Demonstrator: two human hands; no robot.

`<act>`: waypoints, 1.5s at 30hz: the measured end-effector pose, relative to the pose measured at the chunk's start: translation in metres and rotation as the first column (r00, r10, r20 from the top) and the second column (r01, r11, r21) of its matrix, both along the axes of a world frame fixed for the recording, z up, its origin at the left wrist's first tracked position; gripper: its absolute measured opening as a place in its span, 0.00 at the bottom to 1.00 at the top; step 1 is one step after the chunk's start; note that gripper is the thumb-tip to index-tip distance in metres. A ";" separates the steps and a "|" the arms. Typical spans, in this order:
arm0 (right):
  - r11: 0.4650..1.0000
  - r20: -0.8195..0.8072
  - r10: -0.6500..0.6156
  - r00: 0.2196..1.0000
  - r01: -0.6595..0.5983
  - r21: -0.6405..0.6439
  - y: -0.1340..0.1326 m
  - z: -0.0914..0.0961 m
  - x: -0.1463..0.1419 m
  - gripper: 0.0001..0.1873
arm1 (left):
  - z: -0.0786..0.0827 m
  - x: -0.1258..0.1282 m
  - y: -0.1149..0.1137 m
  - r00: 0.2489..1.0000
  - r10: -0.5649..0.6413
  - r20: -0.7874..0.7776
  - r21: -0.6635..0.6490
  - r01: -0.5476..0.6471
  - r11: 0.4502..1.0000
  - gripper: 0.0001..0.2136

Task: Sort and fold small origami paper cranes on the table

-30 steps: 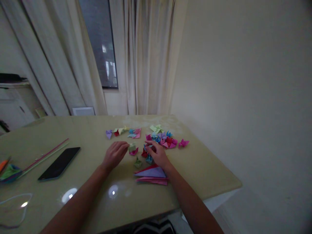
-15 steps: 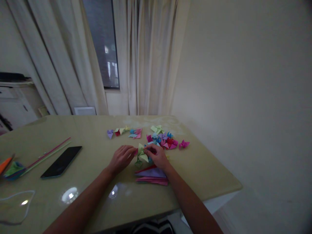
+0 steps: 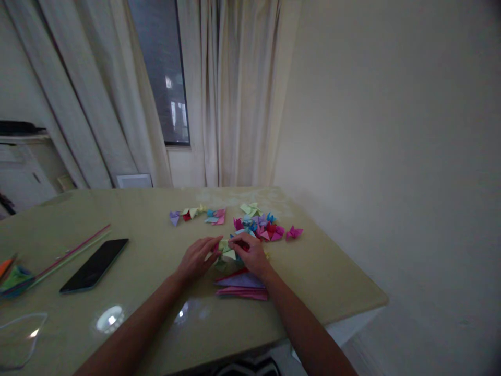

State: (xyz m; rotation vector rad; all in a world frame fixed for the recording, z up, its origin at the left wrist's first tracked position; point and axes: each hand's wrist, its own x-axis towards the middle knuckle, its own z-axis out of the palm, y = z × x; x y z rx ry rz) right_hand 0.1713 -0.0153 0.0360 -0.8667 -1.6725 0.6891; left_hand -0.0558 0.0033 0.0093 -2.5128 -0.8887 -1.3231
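Note:
Both my hands meet over a small light-green folded paper piece (image 3: 227, 250) on the olive table (image 3: 156, 297). My left hand (image 3: 198, 257) pinches its left side with curled fingers. My right hand (image 3: 250, 252) grips its right side, fingers closed. A pile of folded paper pieces (image 3: 261, 226) in pink, blue and red lies just beyond my right hand. A stack of flat pink and purple paper triangles (image 3: 242, 285) rests under my right wrist.
A row of small folded pieces (image 3: 198, 213) lies farther back. A black phone (image 3: 95, 263) and thin pink and green sticks (image 3: 70, 253) sit to the left. More coloured paper (image 3: 11, 275) is at the left edge. Curtains and a window stand behind the table.
My hands came together around the green piece, lifted it a little, then lowered it toward the table. The left hand shifted right.

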 end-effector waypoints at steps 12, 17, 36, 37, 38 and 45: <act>0.975 0.075 -0.068 0.995 0.051 0.215 -0.004 0.002 0.001 0.05 | 0.003 0.003 -0.004 0.998 -0.057 0.031 -0.106 0.060 0.993 0.14; 0.952 0.130 -0.070 0.989 0.027 0.306 -0.005 0.001 0.000 0.06 | 0.010 0.004 -0.007 0.998 -0.056 0.031 -0.110 0.059 0.992 0.14; 0.972 0.125 -0.066 0.990 0.036 0.230 -0.003 -0.001 0.000 0.09 | 0.005 0.006 -0.003 0.998 -0.064 0.023 -0.008 0.064 0.998 0.07; 0.974 0.125 -0.062 0.990 0.033 0.223 -0.003 -0.001 0.000 0.09 | 0.004 0.006 -0.003 0.998 -0.063 0.016 -0.013 0.064 0.998 0.07; 0.976 0.124 -0.059 0.991 0.032 0.215 -0.003 0.000 -0.001 0.09 | 0.003 0.006 -0.002 0.998 -0.059 0.011 -0.020 0.059 0.998 0.08; 0.951 -0.147 -0.286 0.947 0.300 0.079 0.011 0.010 0.028 0.11 | 0.002 -0.032 0.017 0.925 0.381 0.000 -0.176 -0.375 0.910 0.16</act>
